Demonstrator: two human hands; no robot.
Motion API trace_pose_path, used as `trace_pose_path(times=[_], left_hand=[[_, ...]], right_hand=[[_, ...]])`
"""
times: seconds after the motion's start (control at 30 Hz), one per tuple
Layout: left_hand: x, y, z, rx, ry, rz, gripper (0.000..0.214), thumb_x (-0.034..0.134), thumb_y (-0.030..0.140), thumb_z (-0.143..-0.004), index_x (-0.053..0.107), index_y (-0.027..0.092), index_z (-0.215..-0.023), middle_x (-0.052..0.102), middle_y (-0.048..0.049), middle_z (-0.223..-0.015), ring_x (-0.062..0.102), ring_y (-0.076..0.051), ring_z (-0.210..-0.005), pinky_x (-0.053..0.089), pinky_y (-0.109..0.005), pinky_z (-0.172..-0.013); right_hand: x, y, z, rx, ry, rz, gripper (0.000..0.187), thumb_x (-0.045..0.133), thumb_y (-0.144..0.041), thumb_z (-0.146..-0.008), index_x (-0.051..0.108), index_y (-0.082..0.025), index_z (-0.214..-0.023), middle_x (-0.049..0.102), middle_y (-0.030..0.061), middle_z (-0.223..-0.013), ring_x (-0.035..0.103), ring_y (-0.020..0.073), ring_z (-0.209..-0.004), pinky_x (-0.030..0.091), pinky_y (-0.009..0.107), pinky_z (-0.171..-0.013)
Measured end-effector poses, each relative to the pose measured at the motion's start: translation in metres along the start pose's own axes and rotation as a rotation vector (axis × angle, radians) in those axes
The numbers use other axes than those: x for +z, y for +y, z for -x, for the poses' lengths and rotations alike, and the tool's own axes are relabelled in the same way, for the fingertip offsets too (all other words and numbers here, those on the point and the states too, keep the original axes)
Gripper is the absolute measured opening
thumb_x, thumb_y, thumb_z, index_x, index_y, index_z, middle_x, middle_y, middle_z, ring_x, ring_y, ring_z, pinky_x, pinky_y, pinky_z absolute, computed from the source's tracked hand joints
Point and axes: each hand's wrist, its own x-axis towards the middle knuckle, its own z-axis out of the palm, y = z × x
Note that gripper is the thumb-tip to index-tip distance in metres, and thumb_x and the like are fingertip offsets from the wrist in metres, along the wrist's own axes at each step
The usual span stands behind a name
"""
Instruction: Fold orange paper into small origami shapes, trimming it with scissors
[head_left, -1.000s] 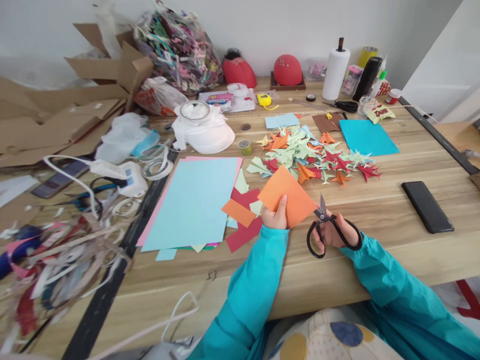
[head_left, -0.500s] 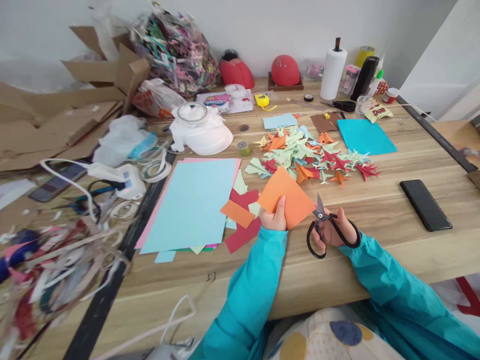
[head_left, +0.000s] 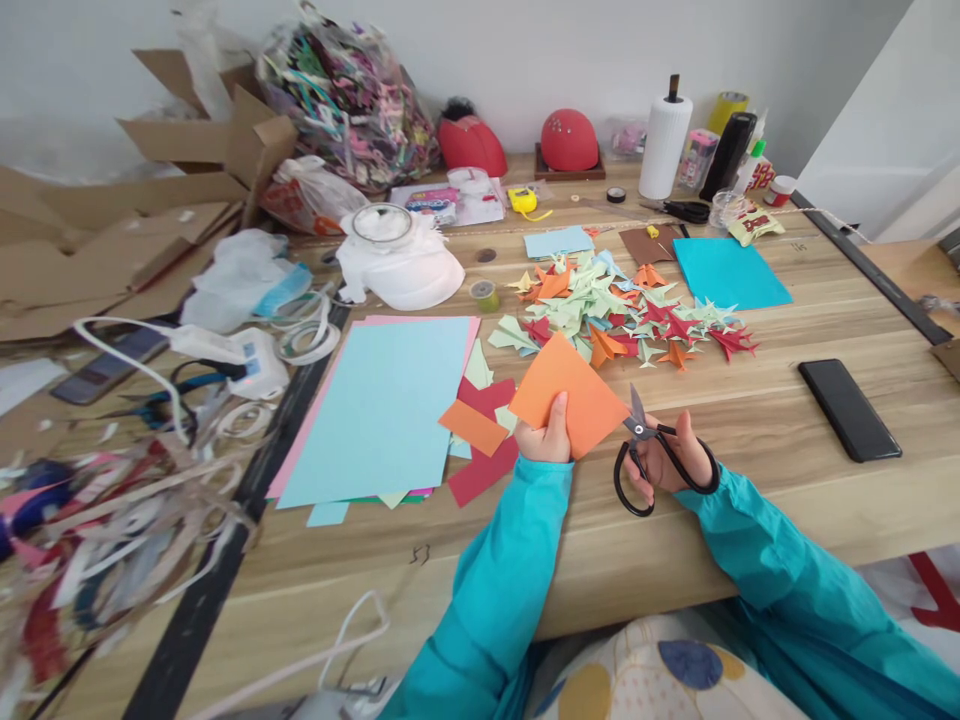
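Observation:
A square sheet of orange paper [head_left: 577, 395] is pinched in my left hand [head_left: 547, 435], thumb on top and a corner pointing right. My right hand [head_left: 671, 465] is closed around black-handled scissors [head_left: 637, 428], whose blades are parted at the paper's right corner. Just left of my left hand lie an orange paper strip [head_left: 472, 427] and red paper pieces [head_left: 484, 475]. Beyond the sheet spreads a pile of small folded paper shapes [head_left: 592, 300] in green, orange, red and blue.
Large coloured sheets [head_left: 375, 410] are stacked at left, beside a power strip [head_left: 259, 365] and tangled ribbons [head_left: 150, 540]. Teal paper [head_left: 731, 272] lies at the back right. A black phone [head_left: 847, 410] rests at right. Along the wall stand a cardboard box [head_left: 210, 140] and a white roll [head_left: 664, 150].
The view has shifted very slightly. Both hands keep their holds on the orange paper and the scissors, with no clear movement between them.

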Motion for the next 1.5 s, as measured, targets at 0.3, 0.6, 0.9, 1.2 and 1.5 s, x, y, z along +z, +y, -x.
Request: trace_pose_path(times=[0.3, 0.6, 0.9, 1.2, 1.5], left_hand=[[-0.001, 0.004, -0.001, -0.012, 0.014, 0.005, 0.037, 0.066, 0.036, -0.068, 0.065, 0.007, -0.092, 0.066, -0.0163, -0.100, 0.062, -0.023, -0.097, 0.050, -0.032, -0.086], [-0.002, 0.007, -0.005, -0.018, 0.003, 0.026, 0.036, 0.067, 0.034, -0.067, 0.065, 0.007, -0.091, 0.066, -0.0158, -0.100, 0.063, -0.022, -0.095, 0.049, -0.031, -0.088], [-0.004, 0.006, -0.002, -0.043, -0.098, -0.046, 0.037, 0.070, 0.035, -0.064, 0.066, 0.011, -0.091, 0.067, -0.0134, -0.100, 0.062, -0.023, -0.096, 0.050, -0.033, -0.085], [-0.002, 0.006, -0.001, -0.055, -0.076, -0.004, 0.037, 0.067, 0.037, -0.066, 0.065, 0.011, -0.093, 0.066, -0.0137, -0.101, 0.062, -0.022, -0.096, 0.051, -0.031, -0.084], [-0.004, 0.005, -0.004, -0.119, -0.064, -0.007, 0.036, 0.070, 0.035, -0.064, 0.065, 0.010, -0.089, 0.067, -0.0144, -0.098, 0.063, -0.023, -0.095, 0.052, -0.034, -0.083]], right_hand=[[0.003, -0.003, 0.001, 0.017, -0.013, 0.051, 0.083, 0.024, -0.080, -0.068, 0.018, -0.027, -0.132, 0.060, 0.0009, -0.067, 0.053, 0.0144, -0.041, 0.040, 0.025, -0.035], [0.003, -0.009, 0.005, 0.069, -0.047, 0.084, 0.079, 0.023, -0.078, -0.071, 0.017, -0.024, -0.130, 0.059, 0.0001, -0.065, 0.052, 0.0135, -0.039, 0.036, 0.021, -0.034], [-0.003, -0.003, 0.004, 0.113, -0.082, 0.045, 0.071, 0.027, -0.077, -0.072, 0.025, -0.025, -0.121, 0.059, -0.0003, -0.065, 0.053, 0.0147, -0.039, 0.037, 0.022, -0.034], [0.002, -0.004, 0.002, 0.068, 0.017, 0.101, 0.081, 0.017, -0.080, -0.069, 0.033, -0.023, -0.124, 0.057, 0.0004, -0.062, 0.051, 0.0137, -0.038, 0.036, 0.022, -0.032], [0.000, -0.011, 0.005, 0.101, -0.004, 0.057, 0.078, 0.021, -0.078, -0.071, 0.032, -0.022, -0.124, 0.059, 0.0017, -0.063, 0.052, 0.0144, -0.037, 0.037, 0.023, -0.031]])
